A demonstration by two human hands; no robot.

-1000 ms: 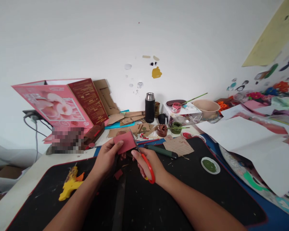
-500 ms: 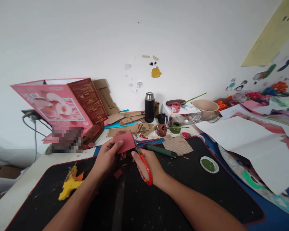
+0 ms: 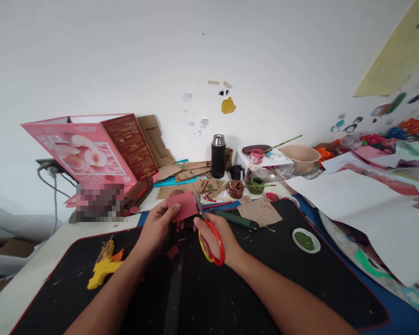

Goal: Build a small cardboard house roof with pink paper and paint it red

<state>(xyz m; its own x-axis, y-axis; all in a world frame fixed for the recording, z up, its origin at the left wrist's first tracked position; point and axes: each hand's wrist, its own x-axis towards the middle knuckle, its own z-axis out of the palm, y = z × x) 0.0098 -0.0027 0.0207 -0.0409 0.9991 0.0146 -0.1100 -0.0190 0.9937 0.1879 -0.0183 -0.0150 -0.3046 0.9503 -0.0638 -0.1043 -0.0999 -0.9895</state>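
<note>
Pinched between the thumb and fingers of my left hand (image 3: 157, 222) is a flat reddish-pink piece of card (image 3: 183, 206). My right hand (image 3: 220, 235) grips a pair of scissors (image 3: 216, 244) with red and yellow handles. Their blades point up and away, along the right edge of the card; whether they are cutting into it I cannot tell. Below the hands a small reddish scrap (image 3: 172, 252) lies on the black mat (image 3: 226, 298). A dark green cutter-like tool (image 3: 237, 219) rests just beyond my right hand.
To the left on the mat lies a yellow glue gun (image 3: 103, 267). A dish of green paint (image 3: 306, 240) sits at the right. Corrugated cardboard (image 3: 260, 212), paint jars (image 3: 236, 189) and a black flask (image 3: 218, 157) stand or lie behind. White paper (image 3: 366, 218) covers the right side.
The scissors have turned slightly, so their yellow handle loop now shows more, and the blades have shifted at the card's right edge. My left hand keeps its hold on the card.
</note>
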